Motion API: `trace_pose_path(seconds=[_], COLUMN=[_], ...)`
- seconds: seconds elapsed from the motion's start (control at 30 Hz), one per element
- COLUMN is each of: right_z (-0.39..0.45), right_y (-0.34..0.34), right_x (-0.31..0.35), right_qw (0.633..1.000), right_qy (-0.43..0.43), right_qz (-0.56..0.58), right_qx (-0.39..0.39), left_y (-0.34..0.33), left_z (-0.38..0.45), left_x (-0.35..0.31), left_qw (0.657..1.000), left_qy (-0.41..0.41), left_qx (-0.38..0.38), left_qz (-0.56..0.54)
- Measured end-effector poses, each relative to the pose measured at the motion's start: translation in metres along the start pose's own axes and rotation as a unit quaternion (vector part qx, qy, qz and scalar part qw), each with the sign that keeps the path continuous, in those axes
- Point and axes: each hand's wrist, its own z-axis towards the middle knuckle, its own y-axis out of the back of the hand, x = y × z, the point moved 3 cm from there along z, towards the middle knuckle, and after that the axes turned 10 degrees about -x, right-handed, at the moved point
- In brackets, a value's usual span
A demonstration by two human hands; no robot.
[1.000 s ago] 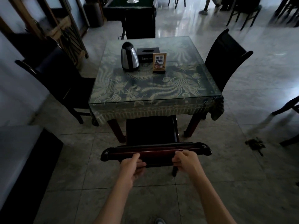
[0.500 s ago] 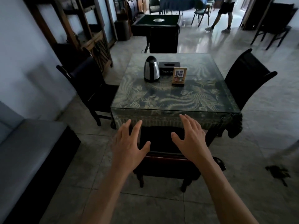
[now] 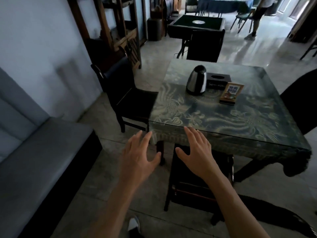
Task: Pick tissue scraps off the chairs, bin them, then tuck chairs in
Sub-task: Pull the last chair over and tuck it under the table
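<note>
Two hands in view, both bare, fingers spread and holding nothing: left hand (image 3: pixel 139 158) over the floor off the table's near-left corner, right hand (image 3: pixel 197 152) just short of the table's near edge, above the near chair (image 3: pixel 197 184). Hands sit apart from each other; neither touches chair nor table (image 3: pixel 223 117).

Near chair: seat lies under the near edge, top rail hidden by the right forearm. Judged tucked in.

Left chair (image 3: pixel 127 97): stands at the left edge, seat only slightly under the tabletop. Seat looks dark and bare, though the light is poor; no tissue scraps made out on any chair.

Right chair (image 3: pixel 301 102): only part of its back shows at the right edge.

Step judged: tucking phase, between chairs. Next move likely calls for stepping round to the left chair, gripping its back rail and pushing it squarely toward the left edge, legs clear of the cloth fringe.

On the tabletop near the far edge: kettle (image 3: pixel 197 80), tissue box (image 3: pixel 217 80), small sign (image 3: pixel 231 92).
</note>
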Motion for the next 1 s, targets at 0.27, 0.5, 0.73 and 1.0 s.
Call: trace_pose_path(seconds=[0.27,0.5,0.73,1.0], right_z=[0.102,0.175,0.280,0.438], right_y=[-0.104,-0.166,-0.239,-0.325], right_x=[0.136,0.210,0.245,0.280], right_qw=[0.999,0.994,0.992,0.989], right_qy=[0.033,0.070,0.089,0.087], right_qz=[0.019,0.025,0.022,0.048], right_qx=[0.038,0.074,0.090,0.113], left_y=[0.042,0.071,0.061,0.030], left_z=[0.092,0.149,0.228,0.370], left_x=[0.142,0.239,0.324,0.414], left_qw=[0.999,0.995,0.990,0.984], left_qy=[0.039,0.087,0.128,0.165], left_qx=[-0.009,-0.032,-0.046,-0.061], left_qz=[0.012,0.022,0.040,0.040])
